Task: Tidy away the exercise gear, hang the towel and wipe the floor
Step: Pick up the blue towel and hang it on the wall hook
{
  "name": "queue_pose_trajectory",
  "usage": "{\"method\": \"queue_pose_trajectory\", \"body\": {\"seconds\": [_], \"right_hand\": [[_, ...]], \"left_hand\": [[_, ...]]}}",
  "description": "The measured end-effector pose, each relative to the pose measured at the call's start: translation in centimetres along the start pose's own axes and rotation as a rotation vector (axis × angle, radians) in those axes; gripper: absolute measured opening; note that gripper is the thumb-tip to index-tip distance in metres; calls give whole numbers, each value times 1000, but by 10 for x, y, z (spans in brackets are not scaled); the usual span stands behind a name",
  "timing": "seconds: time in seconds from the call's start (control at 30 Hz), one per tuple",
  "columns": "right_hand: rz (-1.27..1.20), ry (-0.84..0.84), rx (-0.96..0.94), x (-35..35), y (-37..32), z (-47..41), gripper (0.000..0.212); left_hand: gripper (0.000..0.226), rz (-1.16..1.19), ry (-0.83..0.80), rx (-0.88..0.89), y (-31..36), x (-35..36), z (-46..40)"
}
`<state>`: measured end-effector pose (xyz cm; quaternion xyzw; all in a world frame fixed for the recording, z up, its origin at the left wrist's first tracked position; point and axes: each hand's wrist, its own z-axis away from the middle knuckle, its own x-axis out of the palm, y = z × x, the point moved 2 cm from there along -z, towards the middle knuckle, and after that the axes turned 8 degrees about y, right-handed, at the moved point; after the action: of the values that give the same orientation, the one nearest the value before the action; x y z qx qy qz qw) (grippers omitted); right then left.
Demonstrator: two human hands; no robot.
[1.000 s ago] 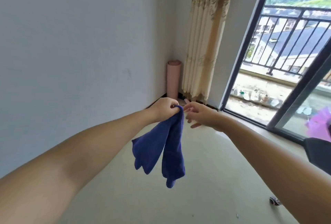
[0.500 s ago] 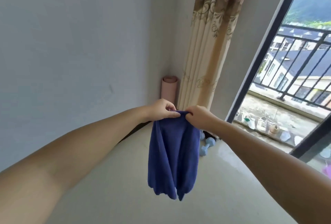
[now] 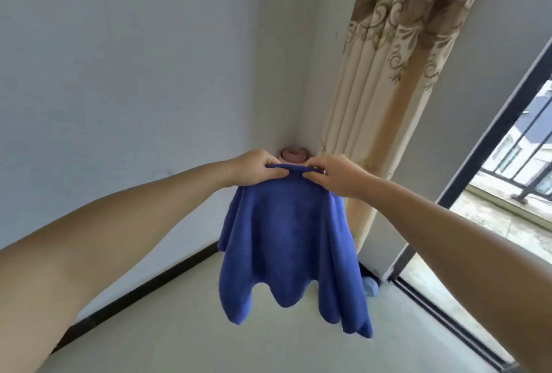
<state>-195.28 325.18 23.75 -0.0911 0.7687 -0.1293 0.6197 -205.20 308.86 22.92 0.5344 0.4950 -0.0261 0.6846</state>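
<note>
White walls meet at the floor's far corner. Left hand [image 3: 259, 172] and right hand [image 3: 337, 175] each pinch the blue towel's [image 3: 288, 241] top edge, spreading it. Next, it needs somewhere to hang.

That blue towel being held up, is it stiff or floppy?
Probably floppy: the blue towel sags in folds below where the left hand and right hand pinch its top edge. It looks light, since fingertip pinches hold it up. Its fuzzy surface seems unlikely to slip.
</note>
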Motion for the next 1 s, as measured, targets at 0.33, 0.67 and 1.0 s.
{"method": "queue_pose_trajectory", "body": {"seconds": [0.33,0.67,1.0], "right_hand": [[17,-45,4,14,81,-166,14],[-48,86,-378,-13,76,-369,11],[-124,251,-549,-103,4,-516,16]], "left_hand": [[36,-234,42,-5,-58,-38,-152],[38,-323,506,-213,-91,-158,-220],[41,-484,882,-197,-63,-301,-258]]}}
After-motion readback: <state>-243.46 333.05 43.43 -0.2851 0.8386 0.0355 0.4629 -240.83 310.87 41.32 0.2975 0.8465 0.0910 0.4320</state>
